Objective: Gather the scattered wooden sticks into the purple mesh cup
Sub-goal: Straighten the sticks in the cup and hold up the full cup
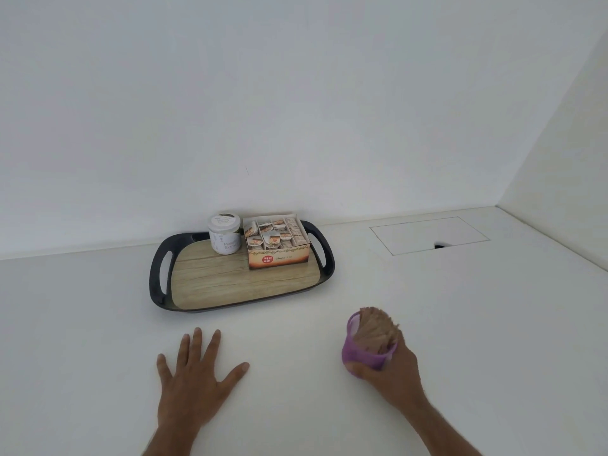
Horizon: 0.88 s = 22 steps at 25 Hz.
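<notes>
A: From the head camera we look down on a white counter (98, 324) that meets a white wall. What do we find nearest us?

B: Two bare hands. The left hand (192, 380) lies flat on the counter, palm down, fingers straight and spread, holding nothing. The right hand (388, 370) curls its fingers and thumb round the purple mesh cup (362, 355), gripping it from the near side.

A: And where are the wooden sticks (376, 327)?

B: We see them bunched inside the cup, their pale ends standing out of its mouth. The cup tilts away from us, toward the wall. We cannot tell whether its base touches the counter.

A: What lies farther back?

B: A black tray (158, 278) with two handle slots and a wood-grain floor sits near the wall, well apart from both hands. At its far side a white jar (224, 236) stands upright, and just beside it, to the right, an open box of tea bags (278, 245). Farther right, a rectangular panel (427, 233) is set flush into the counter.
</notes>
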{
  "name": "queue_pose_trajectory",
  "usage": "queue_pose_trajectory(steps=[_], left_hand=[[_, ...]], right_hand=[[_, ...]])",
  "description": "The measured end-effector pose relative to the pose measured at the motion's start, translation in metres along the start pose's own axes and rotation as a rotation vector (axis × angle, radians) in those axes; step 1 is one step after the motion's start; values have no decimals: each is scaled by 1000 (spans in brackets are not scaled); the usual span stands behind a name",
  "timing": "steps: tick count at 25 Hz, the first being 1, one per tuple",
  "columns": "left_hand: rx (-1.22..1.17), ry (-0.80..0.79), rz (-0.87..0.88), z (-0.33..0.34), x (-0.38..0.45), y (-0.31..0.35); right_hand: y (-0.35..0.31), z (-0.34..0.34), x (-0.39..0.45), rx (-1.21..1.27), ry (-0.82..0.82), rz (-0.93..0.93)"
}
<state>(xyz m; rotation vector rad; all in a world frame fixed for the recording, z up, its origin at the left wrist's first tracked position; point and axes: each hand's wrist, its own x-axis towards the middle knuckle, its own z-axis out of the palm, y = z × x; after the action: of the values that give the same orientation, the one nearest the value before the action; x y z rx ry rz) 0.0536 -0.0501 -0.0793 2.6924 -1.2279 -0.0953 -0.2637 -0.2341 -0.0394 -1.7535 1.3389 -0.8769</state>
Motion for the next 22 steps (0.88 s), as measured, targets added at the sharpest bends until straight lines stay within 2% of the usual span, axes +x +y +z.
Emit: queue_pose_trajectory(steps=[11,22], left_hand=[[0,13,-2,6,2,-1],[8,5,-3,0,0,1]], right_hand=[[-5,-2,1,26,37,15],[-7,4,-3,34,-10,8]])
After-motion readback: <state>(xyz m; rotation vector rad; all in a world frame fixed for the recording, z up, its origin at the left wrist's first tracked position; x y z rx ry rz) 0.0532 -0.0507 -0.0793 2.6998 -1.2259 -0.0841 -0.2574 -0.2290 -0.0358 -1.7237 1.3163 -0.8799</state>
